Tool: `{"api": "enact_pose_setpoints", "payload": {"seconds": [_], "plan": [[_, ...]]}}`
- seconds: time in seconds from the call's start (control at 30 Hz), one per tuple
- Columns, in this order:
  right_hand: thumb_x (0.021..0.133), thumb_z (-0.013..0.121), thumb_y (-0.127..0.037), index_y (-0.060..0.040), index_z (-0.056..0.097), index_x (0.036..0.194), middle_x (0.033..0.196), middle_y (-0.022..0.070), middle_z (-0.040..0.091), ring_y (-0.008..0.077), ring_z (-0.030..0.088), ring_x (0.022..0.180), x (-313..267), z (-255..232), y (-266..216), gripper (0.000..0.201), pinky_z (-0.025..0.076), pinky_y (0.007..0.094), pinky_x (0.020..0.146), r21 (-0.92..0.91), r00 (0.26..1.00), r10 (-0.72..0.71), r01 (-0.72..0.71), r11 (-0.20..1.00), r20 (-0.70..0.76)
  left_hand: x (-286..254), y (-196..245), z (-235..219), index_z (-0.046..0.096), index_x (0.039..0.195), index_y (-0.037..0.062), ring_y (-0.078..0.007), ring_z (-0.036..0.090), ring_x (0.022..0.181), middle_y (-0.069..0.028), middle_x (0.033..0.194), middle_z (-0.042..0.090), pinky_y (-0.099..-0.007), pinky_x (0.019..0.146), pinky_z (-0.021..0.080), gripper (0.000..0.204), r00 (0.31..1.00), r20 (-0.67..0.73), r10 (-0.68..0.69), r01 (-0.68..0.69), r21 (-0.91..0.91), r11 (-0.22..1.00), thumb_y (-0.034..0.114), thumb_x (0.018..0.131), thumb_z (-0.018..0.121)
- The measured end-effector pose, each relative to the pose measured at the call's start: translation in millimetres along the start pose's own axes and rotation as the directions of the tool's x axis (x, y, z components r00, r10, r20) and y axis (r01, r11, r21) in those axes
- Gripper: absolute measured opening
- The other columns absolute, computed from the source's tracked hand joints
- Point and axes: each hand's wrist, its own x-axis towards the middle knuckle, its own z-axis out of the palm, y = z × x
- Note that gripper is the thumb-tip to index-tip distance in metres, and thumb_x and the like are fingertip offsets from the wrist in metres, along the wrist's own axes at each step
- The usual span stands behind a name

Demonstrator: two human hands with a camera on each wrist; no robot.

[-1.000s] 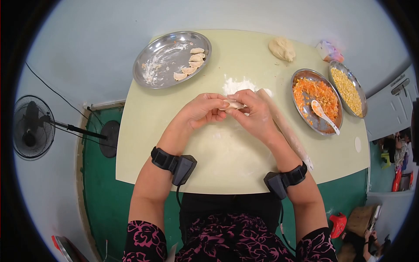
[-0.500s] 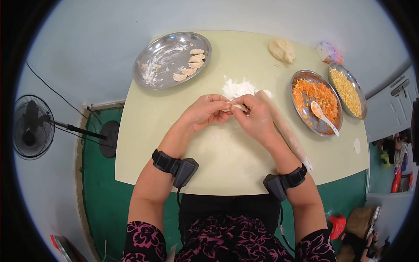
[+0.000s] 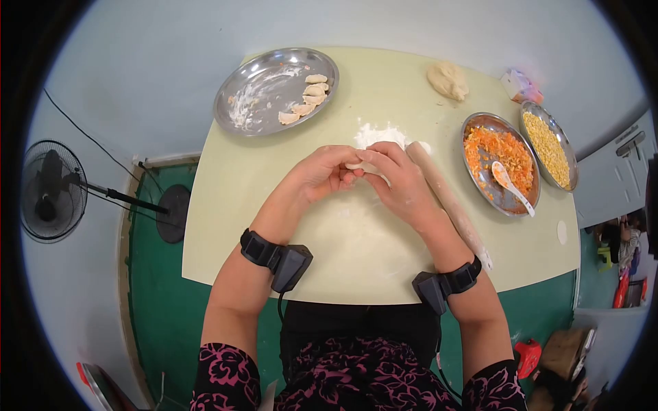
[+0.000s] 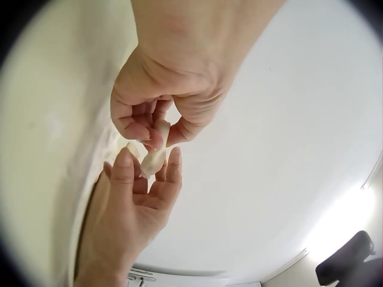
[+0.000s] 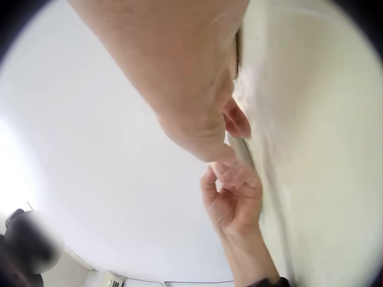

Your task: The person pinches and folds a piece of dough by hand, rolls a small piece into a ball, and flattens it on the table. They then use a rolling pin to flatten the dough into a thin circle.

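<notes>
Over the middle of the table, both hands work on a pale dumpling [image 4: 154,162], a folded piece of dough. My left hand [image 3: 323,172] pinches one end between thumb and curled fingers. At the other end, my right hand [image 3: 406,183] holds it with its thumb and fingertips. Fingers cover much of the dumpling in the head view, and the right wrist view hides most of it behind the right hand. Several finished dumplings [image 3: 314,99] lie along the right side of a floured metal tray [image 3: 264,127] at the back left.
Behind the hands lies white flour [image 3: 379,135], with a rolling pin [image 3: 449,202] slanting past the right forearm. Farther right stand a bowl of orange filling [image 3: 504,152] with a white spoon [image 3: 510,186] and a dish of yellow bits [image 3: 546,144]. A dough lump [image 3: 447,80] sits behind.
The fingers of both hands have shifted along the dumpling, and the right fingers now cover more of it. The hands stay over the same spot. The head view has moved slightly.
</notes>
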Motion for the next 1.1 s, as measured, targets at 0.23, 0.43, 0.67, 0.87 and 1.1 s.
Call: {"api": "enact_pose_setpoints", "payload": {"seconds": [0.23, 0.43, 0.67, 0.87, 1.1], "plan": [[0.078, 0.065, 0.000, -0.0056, 0.057, 0.108, 0.085, 0.0071, 0.059, 0.0216, 0.061, 0.074, -4.2, 4.4, 7.2, 0.032, 0.050, 0.0296, 0.062, 0.082, 0.998, 0.060, -0.058, 0.995, -0.022, 0.1, -1.4, 2.7, 0.058, 0.086, 0.0041, -0.0083, 0.053, 0.060, -0.0020, 0.076, 0.057, -0.0218, 0.056, 0.046, 0.008, 0.999, 0.016, 0.028, -0.029, 0.085, 0.996, 0.010, 0.083, 0.061], [0.087, 0.061, -0.012, 0.0008, 0.057, 0.095, 0.072, 0.0046, 0.060, 0.0109, 0.058, 0.061, 0.5, 2.3, -7.3, 0.016, 0.046, 0.0239, 0.053, 0.615, 0.819, 0.559, -0.509, 0.602, 0.130, -3.7, -2.0, 13.3, 0.058, 0.088, 0.0036, -0.0100, 0.054, 0.065, -0.0026, 0.079, 0.059, -0.0248, 0.059, 0.046, 0.006, 0.960, -0.005, 0.279, -0.265, 0.293, 0.919, 0.009, 0.085, 0.059], [0.090, 0.054, -0.016, -0.0036, 0.055, 0.085, 0.067, 0.0024, 0.057, 0.0084, 0.049, 0.051, 0.3, -9.8, 8.2, 0.014, 0.038, 0.0213, 0.045, 0.753, 0.544, 0.611, -0.644, -0.135, 0.575, -10.7, -9.1, 26.0, 0.059, 0.089, 0.0003, -0.0110, 0.058, 0.072, -0.0030, 0.083, 0.062, -0.0252, 0.066, 0.048, 0.007, 0.583, 0.481, 0.655, -0.566, 0.818, -0.097, 0.003, 0.083, 0.059], [0.092, 0.052, -0.022, -0.0048, 0.053, 0.090, 0.073, 0.0024, 0.058, 0.0080, 0.050, 0.055, 3.1, -11.5, 10.0, 0.017, 0.038, 0.0212, 0.046, 0.774, 0.591, 0.618, -0.632, -0.044, 0.518, -4.2, -14.3, 24.5, 0.062, 0.095, 0.0010, -0.0092, 0.056, 0.073, -0.0018, 0.087, 0.061, -0.0250, 0.064, 0.048, 0.015, 0.804, 0.173, 0.568, -0.504, 0.706, 0.498, 0.003, 0.080, 0.062], [0.090, 0.059, -0.025, -0.0020, 0.052, 0.102, 0.087, 0.0055, 0.058, 0.0112, 0.057, 0.067, 3.6, -8.3, 5.4, 0.026, 0.046, 0.0228, 0.053, 0.660, 0.669, 0.637, -0.681, 0.317, 0.384, -7.7, -7.2, 25.5, 0.063, 0.095, -0.0004, -0.0079, 0.057, 0.072, -0.0021, 0.084, 0.060, -0.0221, 0.062, 0.047, 0.014, 0.884, 0.000, 0.467, -0.319, 0.732, 0.603, 0.008, 0.084, 0.062]]}}
